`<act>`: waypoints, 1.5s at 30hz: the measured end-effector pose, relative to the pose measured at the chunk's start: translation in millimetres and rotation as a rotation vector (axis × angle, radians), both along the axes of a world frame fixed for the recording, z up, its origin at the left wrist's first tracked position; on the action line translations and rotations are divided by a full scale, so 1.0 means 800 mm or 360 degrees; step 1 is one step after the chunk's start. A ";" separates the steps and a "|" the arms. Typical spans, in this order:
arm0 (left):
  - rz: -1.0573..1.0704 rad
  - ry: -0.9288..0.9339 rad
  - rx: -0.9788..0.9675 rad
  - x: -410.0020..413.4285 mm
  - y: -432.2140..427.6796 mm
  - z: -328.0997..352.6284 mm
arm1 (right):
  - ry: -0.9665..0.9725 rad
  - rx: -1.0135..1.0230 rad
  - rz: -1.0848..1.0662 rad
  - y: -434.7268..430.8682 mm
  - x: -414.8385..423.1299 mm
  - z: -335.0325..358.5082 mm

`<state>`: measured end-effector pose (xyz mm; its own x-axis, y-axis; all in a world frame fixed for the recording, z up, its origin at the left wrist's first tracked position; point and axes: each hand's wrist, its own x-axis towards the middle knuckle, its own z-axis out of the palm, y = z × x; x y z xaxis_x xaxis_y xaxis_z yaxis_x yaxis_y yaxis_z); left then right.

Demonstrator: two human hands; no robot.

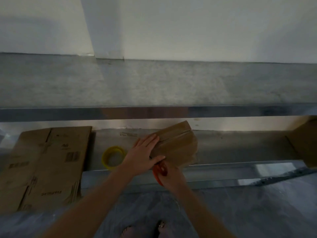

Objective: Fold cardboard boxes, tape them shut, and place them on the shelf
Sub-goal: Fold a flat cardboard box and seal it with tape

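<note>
A small brown cardboard box, folded up with clear tape along its top seam, sits on the lower metal shelf. My left hand lies flat on the box's left end, fingers straight, thumb along the near edge. My right hand grips orange-handled scissors just below the box's near left corner; the blades are hidden under my left hand. A yellow tape roll lies on the shelf left of my left hand.
A stack of flat unfolded cardboard boxes lies at the left, overhanging the shelf's front. Another cardboard box stands at the right edge. An upper shelf spans above, against a white wall. My bare feet stand on plastic-covered floor.
</note>
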<state>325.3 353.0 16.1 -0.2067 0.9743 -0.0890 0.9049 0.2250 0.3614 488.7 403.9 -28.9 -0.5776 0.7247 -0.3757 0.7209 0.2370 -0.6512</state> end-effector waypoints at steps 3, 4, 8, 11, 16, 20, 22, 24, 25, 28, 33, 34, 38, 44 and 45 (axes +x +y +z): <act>-0.0027 0.0068 -0.0030 0.011 0.010 -0.007 | -0.0108 -0.0162 0.0009 -0.008 0.004 -0.016; -0.0038 0.0097 -0.0019 0.013 0.013 -0.008 | -0.0128 -0.0233 0.0007 -0.010 0.006 -0.021; -0.0087 0.0136 -0.0051 0.016 0.028 -0.005 | -0.0166 -0.0252 0.0018 -0.011 0.021 -0.025; -0.0162 0.0090 -0.0104 0.017 0.044 -0.002 | -0.0298 -0.0236 0.0095 -0.016 0.046 -0.031; -0.0166 -0.0040 -0.0112 0.008 0.052 -0.002 | -0.0221 0.0090 -0.0087 0.002 0.143 -0.032; -0.0147 -0.0194 -0.0062 0.007 0.052 -0.011 | -0.0036 0.0547 -0.0471 0.044 0.236 -0.030; -0.0143 -0.0225 -0.0032 0.006 0.054 -0.014 | -0.0059 0.0764 -0.0583 0.073 0.260 -0.018; -0.0145 -0.0241 -0.0003 0.004 0.055 -0.018 | -0.0124 0.0816 -0.0622 0.102 0.266 -0.004; -0.0150 -0.0230 0.0009 0.004 0.054 -0.019 | -0.0153 0.0790 -0.0634 0.114 0.264 0.001; -0.0134 -0.0158 0.0046 0.005 0.054 -0.022 | -0.0184 0.0765 -0.0672 0.150 0.233 -0.002; 0.0039 -0.0066 0.0053 0.009 0.046 -0.022 | -0.0356 0.0524 -0.0638 0.203 0.168 -0.028; 0.0126 -0.0113 0.0054 0.012 0.044 -0.021 | -0.0335 0.0482 -0.0602 0.210 0.161 -0.034; 0.0446 -0.0296 0.0064 0.023 0.036 -0.024 | -0.0416 0.0385 -0.0388 0.219 0.144 -0.042; 0.0990 -0.0464 0.0542 0.065 0.019 -0.029 | 0.0088 0.0420 -0.0469 0.185 0.141 -0.025; 0.1021 -0.0464 0.0590 0.073 0.018 -0.031 | 0.0378 0.0248 -0.0539 0.169 0.136 -0.013</act>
<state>384.0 367.5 -8.4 -0.7558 0.6497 0.0812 0.4972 0.4888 0.7169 597.2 539.0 -39.6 -0.3551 0.9255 -0.1321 0.6095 0.1220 -0.7833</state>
